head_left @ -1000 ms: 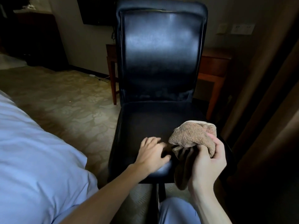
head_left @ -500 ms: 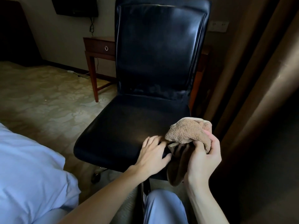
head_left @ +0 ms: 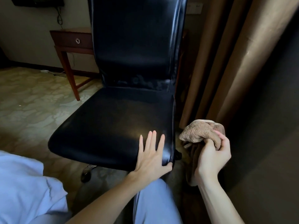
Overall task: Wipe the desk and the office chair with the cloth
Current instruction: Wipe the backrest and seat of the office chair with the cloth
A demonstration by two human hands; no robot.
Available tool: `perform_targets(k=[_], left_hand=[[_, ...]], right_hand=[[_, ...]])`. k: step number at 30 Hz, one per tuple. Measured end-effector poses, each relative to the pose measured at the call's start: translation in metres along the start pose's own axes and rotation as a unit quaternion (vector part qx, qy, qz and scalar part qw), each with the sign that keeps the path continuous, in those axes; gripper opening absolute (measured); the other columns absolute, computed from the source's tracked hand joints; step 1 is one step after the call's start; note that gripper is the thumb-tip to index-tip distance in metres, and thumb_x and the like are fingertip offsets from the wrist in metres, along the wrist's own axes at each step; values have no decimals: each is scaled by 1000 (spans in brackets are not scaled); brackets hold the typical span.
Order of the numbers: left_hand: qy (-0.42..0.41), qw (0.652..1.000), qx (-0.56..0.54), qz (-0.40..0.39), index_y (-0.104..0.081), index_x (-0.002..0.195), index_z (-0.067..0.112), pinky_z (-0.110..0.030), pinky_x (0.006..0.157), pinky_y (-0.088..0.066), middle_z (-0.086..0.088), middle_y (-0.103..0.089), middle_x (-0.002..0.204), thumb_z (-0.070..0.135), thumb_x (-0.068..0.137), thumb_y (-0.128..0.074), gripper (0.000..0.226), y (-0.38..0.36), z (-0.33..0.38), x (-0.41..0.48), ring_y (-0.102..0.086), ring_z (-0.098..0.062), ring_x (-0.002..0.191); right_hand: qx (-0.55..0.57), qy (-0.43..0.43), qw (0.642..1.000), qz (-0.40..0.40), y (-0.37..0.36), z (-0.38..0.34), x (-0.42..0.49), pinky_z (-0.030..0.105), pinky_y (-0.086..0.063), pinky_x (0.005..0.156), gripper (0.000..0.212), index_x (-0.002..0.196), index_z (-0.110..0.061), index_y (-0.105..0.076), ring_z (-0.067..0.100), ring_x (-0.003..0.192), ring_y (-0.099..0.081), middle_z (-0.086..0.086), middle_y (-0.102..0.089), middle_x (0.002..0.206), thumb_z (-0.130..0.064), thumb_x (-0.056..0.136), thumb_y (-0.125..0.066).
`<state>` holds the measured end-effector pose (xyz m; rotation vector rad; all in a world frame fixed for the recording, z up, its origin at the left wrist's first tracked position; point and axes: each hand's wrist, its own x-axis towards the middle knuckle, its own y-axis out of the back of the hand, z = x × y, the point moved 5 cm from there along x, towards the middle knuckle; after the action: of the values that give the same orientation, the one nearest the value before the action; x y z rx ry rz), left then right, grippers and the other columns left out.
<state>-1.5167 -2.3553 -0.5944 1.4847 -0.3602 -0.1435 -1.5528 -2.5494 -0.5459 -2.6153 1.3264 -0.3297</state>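
Bedding (head_left: 21, 191): pale fabric is seen at lower left.
Counter (head_left: 71, 38): wooden, fitted with a ring-pull drawer, set against the wall behind the chair's left side.
Chair (head_left: 113, 123): black and glossy.
Left hand (head_left: 151, 159): laid flat on the seat's front right corner, fingers straight and slightly spread.
Cloth (head_left: 200, 131): brown, bunched, held in the air just right of the seat, one end hanging down.
Right hand (head_left: 212, 156): fingers are curled round the cloth.
Curtain (head_left: 242, 62): brown folds are seen at right.

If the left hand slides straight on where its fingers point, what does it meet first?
The left hand lies flat on the chair seat; past bare seat it would likely meet the backrest first, though depth is unclear.
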Motion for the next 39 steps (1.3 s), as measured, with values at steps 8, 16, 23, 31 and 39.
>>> perform_targets(k=[8,16,23,31,39], left_hand=[[-82,995,23,53,-45,156,18,-64,126,-5,-13,-45,159,75,72,-56,102,20,-42,-39,-32,-31,153],[-152,988,21,36,-42,157,30,-54,129,-5,4,-40,162,64,88,-57,79,33,-116,-76,-29,-23,154],[-90,992,-34,84,-68,134,25,-52,127,-19,4,-62,141,56,97,-45,53,44,-167,-93,-50,-21,139],[289,907,-228,202,-61,123,11,-46,114,-30,-15,-50,141,24,101,-64,26,38,-216,-109,-39,-35,138],[535,633,-560,0,-65,126,10,-54,101,-55,-18,-72,117,80,92,-45,80,3,-241,-144,-71,-38,106]], right_hand=[[-15,-39,999,-6,-4,15,1,40,-53,105,35,102,-27,-71,20,112,-67,8,-70,120,-15,74,-54],[-16,-36,999,-3,-20,27,4,27,-52,96,32,88,-41,-65,4,95,-68,-15,-70,95,-15,74,-52],[-39,-41,997,49,-15,37,9,36,-45,113,49,136,-26,-54,22,126,-58,2,-62,133,-9,89,-58],[-55,-84,994,31,-29,44,28,14,-37,94,69,154,-22,-40,6,114,-52,-7,-53,131,-31,92,-68],[-133,-82,984,-88,-67,70,16,40,-41,116,55,142,-26,-52,19,127,-57,0,-62,136,-37,88,-56]])
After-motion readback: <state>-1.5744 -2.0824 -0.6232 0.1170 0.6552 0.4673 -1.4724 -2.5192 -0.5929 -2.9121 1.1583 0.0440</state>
